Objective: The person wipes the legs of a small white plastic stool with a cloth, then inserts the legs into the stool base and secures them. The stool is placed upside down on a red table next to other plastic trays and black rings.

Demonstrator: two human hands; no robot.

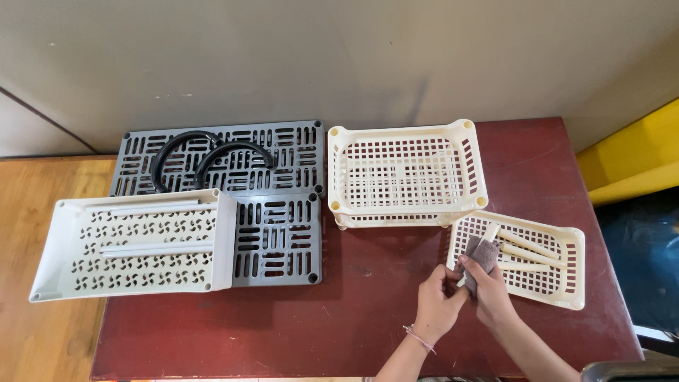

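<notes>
So, both hands pinching grey-brown cloth scrap (pixel 481 255) over shallow cream plastic slotted tray (pixel 566 272) on dark red surface (pixel 353 311): left hand (pixel 435 304), right hand (pixel 488 290). Cream rods (pixel 527 253) loose in tray, unassembled.

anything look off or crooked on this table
The white tray at the left overhangs the table edge and lies partly on the grey panels. The cream tray by the hands sits askew. Nothing looks spilled or broken.

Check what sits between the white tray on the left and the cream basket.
Head view: the lower grey slotted panel lies between the white tray and the cream basket, then bare red table.
</notes>
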